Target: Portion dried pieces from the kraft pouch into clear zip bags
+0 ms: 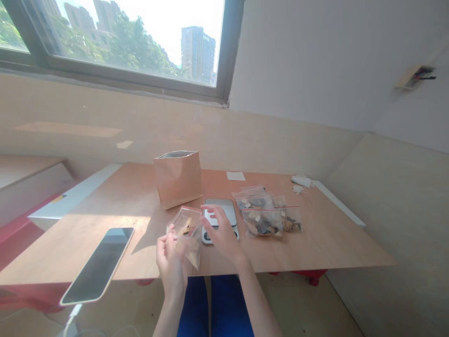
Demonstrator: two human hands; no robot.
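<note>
A clear zip bag [192,248] with a red seal line and light brown pieces inside hangs tilted at the table's front edge. My left hand [171,264] is closed on its left side. The thumb and forefinger of my right hand [221,234] are at the bag's upper right corner and seem to pinch it, the other fingers stretched out. Beneath that hand lies a white kitchen scale [228,210], partly covered by it. Behind the bag, a brown kraft paper pouch [178,180] stands upright with its top open.
Right of the scale lies a pile of filled zip bags [263,222] with dark and brown pieces. A phone [100,264] on a cable overhangs the front left edge. White paper [235,176] and crumpled scraps [301,180] lie at the back of the wooden table [336,238].
</note>
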